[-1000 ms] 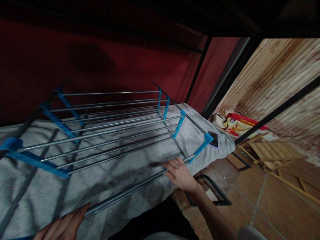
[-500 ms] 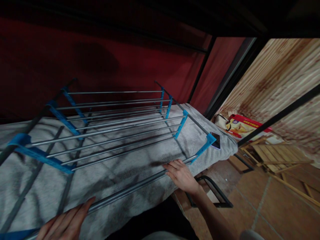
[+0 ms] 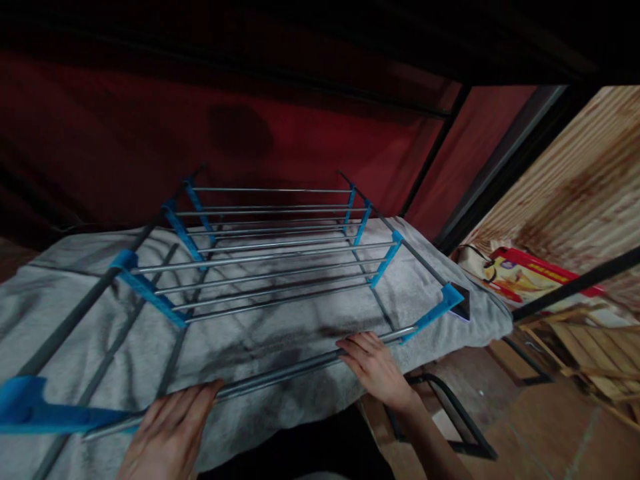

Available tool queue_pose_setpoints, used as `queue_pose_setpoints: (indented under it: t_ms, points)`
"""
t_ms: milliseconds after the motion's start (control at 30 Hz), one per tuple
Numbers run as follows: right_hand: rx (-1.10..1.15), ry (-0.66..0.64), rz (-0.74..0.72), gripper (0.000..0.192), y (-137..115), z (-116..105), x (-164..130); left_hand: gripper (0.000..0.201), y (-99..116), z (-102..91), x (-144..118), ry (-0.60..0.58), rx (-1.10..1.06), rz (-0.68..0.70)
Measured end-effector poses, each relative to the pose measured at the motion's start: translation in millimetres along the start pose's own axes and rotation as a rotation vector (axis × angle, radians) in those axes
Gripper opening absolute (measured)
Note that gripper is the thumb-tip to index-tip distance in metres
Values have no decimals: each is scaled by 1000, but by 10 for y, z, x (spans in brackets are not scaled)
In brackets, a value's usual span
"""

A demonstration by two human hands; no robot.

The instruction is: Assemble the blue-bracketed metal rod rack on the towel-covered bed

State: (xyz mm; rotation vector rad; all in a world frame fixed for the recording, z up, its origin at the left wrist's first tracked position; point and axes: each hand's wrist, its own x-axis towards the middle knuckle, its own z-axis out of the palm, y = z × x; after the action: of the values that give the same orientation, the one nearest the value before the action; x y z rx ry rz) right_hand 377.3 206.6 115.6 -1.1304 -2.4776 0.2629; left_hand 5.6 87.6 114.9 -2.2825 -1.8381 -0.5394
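A rack with grey upright poles, blue plastic brackets and thin metal rods lies on a grey blanket (image 3: 310, 407). My left hand (image 3: 170, 430) is closed over metal rods (image 3: 277, 380) along the near side, close to the left blue bracket (image 3: 55, 413). Farther along these same rods, my right hand (image 3: 373, 367) is closed over them, short of the right blue bracket (image 3: 433, 312). The rod's left end shows beside the left bracket; I cannot tell whether it is seated. More rods (image 3: 280, 257) span the brackets farther back.
A dark phone (image 3: 461, 303) lies behind the right bracket. Dark metal frame bars (image 3: 435, 150) and a red panel (image 3: 310, 140) stand around the blanket. On the right are a red and yellow box (image 3: 535, 275), a folded wooden piece (image 3: 595, 347) and a tiled floor.
My view has swung left, so the rack and both hands appear farther right, and more of the left bracket shows. Both hands stay on the near rods.
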Motion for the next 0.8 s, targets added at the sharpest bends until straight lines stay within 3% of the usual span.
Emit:
queue_pose_setpoints:
  t_ms: [167, 367, 633, 800]
  points:
    - [-15, 16, -58, 28, -33, 76, -17, 48, 273, -155, 101, -1, 23, -24]
    - [-43, 47, -194, 33, -38, 180, 20, 48, 579, -226, 211, -150, -22, -151]
    - [-95, 81, -452, 35, -15, 397, 135, 39, 653, -234, 206, -203, -4, -186]
    - [-94, 83, -479, 40, 80, 441, 134, 31, 706, -298, 240, -175, 12, -186]
